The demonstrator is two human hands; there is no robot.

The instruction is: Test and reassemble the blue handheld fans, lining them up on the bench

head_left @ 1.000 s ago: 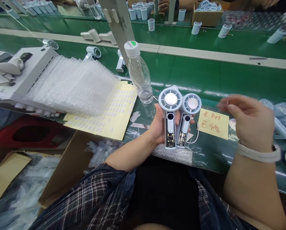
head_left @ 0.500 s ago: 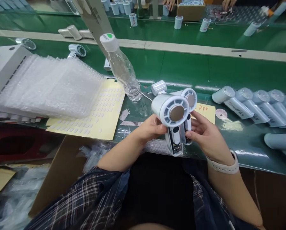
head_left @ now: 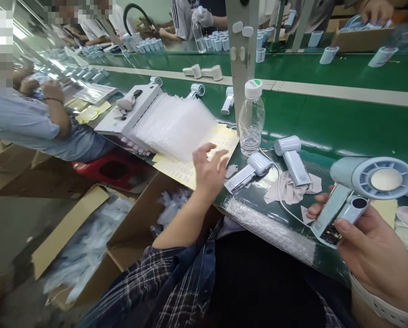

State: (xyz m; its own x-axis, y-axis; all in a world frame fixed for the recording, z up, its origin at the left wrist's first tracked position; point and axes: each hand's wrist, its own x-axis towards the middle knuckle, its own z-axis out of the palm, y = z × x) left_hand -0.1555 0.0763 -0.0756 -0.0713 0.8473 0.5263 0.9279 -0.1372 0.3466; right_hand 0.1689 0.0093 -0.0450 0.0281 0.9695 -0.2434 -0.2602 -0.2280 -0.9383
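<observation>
One handheld fan point(head_left: 368, 187) clamped in right hand point(head_left: 371, 255); left hand point(head_left: 209, 171), fingers spread, reaches over the yellow sticker sheet point(head_left: 190, 159).

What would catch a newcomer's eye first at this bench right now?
The pale blue handheld fan gripped in the right hand at lower right. Then the left hand resting on the yellow sticker sheet beside the bubble-wrap bag stack, with a clear water bottle upright behind.
</observation>
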